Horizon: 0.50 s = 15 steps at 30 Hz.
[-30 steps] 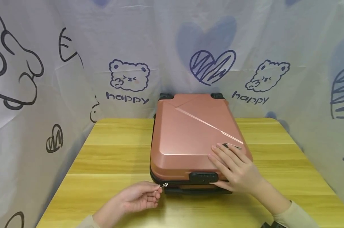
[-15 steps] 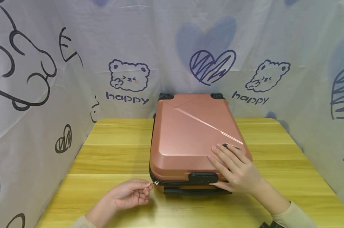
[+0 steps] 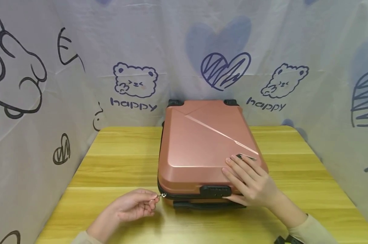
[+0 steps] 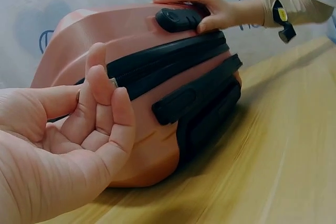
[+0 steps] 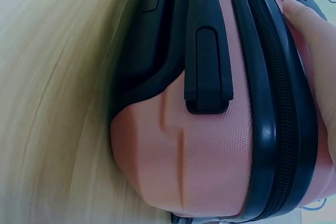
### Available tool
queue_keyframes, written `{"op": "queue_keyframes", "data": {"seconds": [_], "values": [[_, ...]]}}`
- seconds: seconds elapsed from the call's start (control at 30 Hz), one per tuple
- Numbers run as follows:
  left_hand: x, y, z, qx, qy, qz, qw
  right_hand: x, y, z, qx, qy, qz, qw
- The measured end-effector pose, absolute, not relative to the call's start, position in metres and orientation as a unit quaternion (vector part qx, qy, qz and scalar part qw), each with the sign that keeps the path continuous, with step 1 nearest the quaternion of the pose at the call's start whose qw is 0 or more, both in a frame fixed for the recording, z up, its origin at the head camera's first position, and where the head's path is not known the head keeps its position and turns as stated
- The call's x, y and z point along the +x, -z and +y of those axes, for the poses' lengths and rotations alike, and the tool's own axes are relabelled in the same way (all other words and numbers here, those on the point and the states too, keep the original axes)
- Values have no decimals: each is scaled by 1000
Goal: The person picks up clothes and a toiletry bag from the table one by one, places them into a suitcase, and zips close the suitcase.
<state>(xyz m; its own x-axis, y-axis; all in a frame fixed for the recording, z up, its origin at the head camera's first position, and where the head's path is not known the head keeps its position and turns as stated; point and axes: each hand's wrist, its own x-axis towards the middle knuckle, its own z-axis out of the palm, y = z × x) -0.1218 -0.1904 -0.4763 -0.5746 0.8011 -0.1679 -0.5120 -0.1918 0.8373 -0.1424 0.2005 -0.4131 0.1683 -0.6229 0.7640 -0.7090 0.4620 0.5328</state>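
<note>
A rose-pink hard-shell suitcase [image 3: 208, 142] lies flat on the table. Between thumb and forefinger, my left hand [image 3: 138, 205] pinches the metal zipper pull [image 3: 162, 195] at the suitcase's front left corner. In the left wrist view the curled fingers hide most of that pull. With its fingers laid straight on the lid, my right hand [image 3: 252, 183] rests at the front right, its thumb at the front edge beside the black combination lock [image 3: 215, 191]. The black zipper [image 5: 278, 77] runs round the side, its teeth meshed in the right wrist view.
Below the zipper, a black carry handle [image 4: 194, 90] sits on the suitcase's front side. Black wheels [image 3: 175, 102] at the far end stand close to the printed curtain [image 3: 177, 51]. The wood-grain table [image 3: 110, 162] extends on both sides of the suitcase.
My left hand has drawn the zipper pull leftward along the front edge to the suitcase's left corner. The right hand stays in place on the lid.
</note>
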Motion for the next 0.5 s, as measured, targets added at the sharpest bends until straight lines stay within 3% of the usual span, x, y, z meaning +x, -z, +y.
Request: {"op": "queue_keyframes", "data": {"seconds": [0.5], "values": [[-127, 480, -187, 173, -733, 485, 444, -123, 424, 181, 468, 0, -750, 467]]}}
